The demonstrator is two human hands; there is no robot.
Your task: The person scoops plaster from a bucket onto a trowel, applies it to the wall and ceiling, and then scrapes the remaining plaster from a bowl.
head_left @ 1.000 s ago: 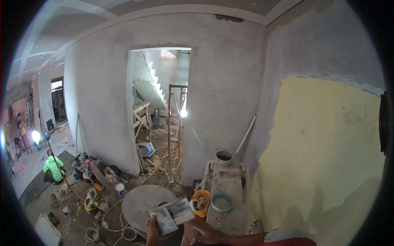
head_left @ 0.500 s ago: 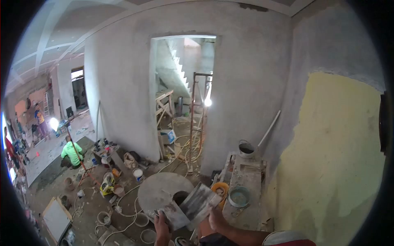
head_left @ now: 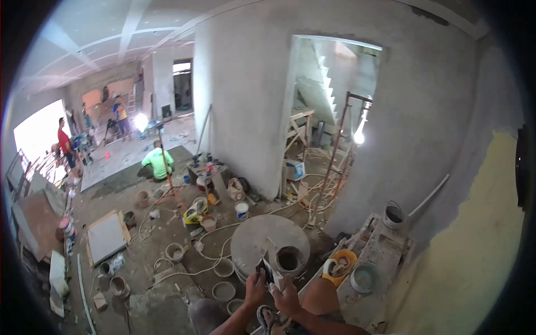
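Near the bottom centre, my left hand (head_left: 255, 287) is closed on a dark-handled flat trowel (head_left: 266, 270), seen nearly edge-on. Close beside it, my right hand (head_left: 286, 297) grips a light flat tool (head_left: 276, 276), its blade also turned edge-on. The two tools are close together; whether they touch is unclear. Just beyond the hands is a round grey board (head_left: 251, 237) with a dark bucket (head_left: 290, 259) on its right part.
A plank bench (head_left: 365, 279) at the right bears a yellow container (head_left: 341, 267), a round basin (head_left: 364, 277) and a bucket (head_left: 393, 215). A person in green (head_left: 158, 162) crouches beyond a lamp stand (head_left: 166, 159). Hoses and several buckets lie on the floor.
The view has swung left, so the room has shifted right in the frame. Both hands have come closer together, and the two blades have turned from broad faces to edge-on.
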